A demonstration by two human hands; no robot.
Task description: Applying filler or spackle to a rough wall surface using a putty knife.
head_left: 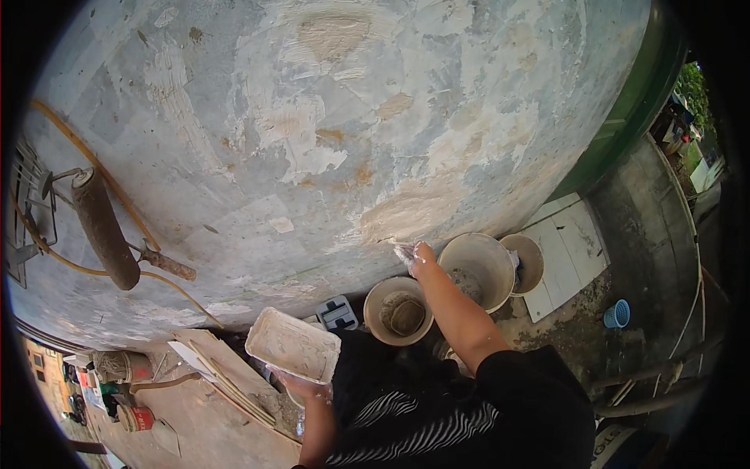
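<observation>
My left hand [301,384] grips a shallow rectangular tray [294,344] from beneath its near edge. Pale plaster coats the inside and rim of the tray. Stretched out ahead, my right hand [420,258] is smeared with white plaster and closed close to the wall [258,180]. Whatever its fingers hold is too small and too coated to make out. Just above that hand lies a broad beige patch of plaster [414,211] on the patchy grey-white wall.
Below my right arm stand a bucket [376,305] with murky contents, a larger pale tub [491,258] and another bucket [533,266]. A paint roller [105,227] and a yellow hose [125,197] are at left. Boards [226,367] lie lower left; a blue basket [616,314] is right.
</observation>
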